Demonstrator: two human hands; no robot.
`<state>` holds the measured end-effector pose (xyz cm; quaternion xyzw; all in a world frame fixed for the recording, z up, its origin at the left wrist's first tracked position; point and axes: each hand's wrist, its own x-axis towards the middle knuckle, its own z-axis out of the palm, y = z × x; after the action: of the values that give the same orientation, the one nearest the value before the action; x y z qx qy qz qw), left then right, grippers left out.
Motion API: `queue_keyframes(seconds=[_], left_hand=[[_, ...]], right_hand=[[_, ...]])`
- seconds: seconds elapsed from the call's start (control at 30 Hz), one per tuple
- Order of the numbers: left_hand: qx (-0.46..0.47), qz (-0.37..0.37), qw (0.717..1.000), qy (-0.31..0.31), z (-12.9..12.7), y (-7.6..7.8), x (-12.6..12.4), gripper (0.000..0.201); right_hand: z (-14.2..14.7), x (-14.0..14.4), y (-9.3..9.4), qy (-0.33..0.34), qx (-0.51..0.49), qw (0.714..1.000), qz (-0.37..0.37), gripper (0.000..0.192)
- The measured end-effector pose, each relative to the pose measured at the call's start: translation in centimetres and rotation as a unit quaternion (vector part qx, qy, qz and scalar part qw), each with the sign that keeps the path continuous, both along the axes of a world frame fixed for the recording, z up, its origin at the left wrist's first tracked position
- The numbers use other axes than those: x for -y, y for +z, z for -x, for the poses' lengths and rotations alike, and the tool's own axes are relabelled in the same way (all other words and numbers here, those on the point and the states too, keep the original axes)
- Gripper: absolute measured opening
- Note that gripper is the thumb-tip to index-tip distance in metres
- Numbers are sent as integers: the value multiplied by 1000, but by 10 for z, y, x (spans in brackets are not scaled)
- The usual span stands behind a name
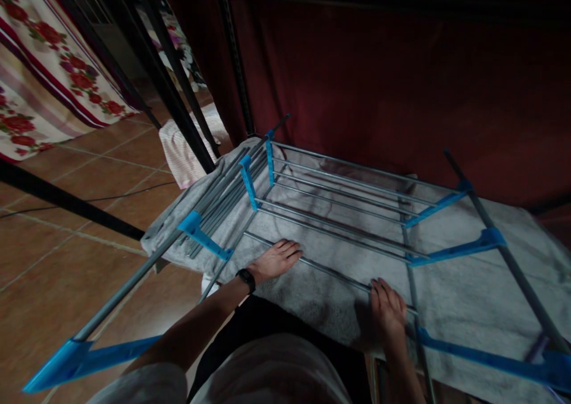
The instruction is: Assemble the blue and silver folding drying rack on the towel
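While left hand (pixel 277 259) and right hand (pixel 389 306) curl closed over a slim grey metal rod (pixel 334 272), long axis slanting down rightward, angular blue plastic brackets (pixel 459 253) nearby, plush grey blanket (pixel 464 300) beneath

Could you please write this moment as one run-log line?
left hand: on rod | right hand: on same rod | rack: blue brackets, over grey blanket | other rods: bunched on blanket
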<state>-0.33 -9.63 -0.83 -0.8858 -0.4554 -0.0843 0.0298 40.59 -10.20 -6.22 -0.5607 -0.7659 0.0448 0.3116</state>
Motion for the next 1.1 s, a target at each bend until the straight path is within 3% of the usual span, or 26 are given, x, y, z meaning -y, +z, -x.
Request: queue_keyframes(seconds=[0.23, 0.63, 1.1], left_hand=[[-30, 3, 1000, 7, 1, -5, 3, 41], [22, 5, 998, 65, 7, -20, 3, 47], [45, -26, 995, 88, 6, -19, 0, 39]], right_hand=[[-4, 3, -4, 58, 67, 996, -15, 35], [9, -5, -5, 47, 41, 998, -16, 29], [21, -8, -7, 37, 7, 999, -14, 24]])
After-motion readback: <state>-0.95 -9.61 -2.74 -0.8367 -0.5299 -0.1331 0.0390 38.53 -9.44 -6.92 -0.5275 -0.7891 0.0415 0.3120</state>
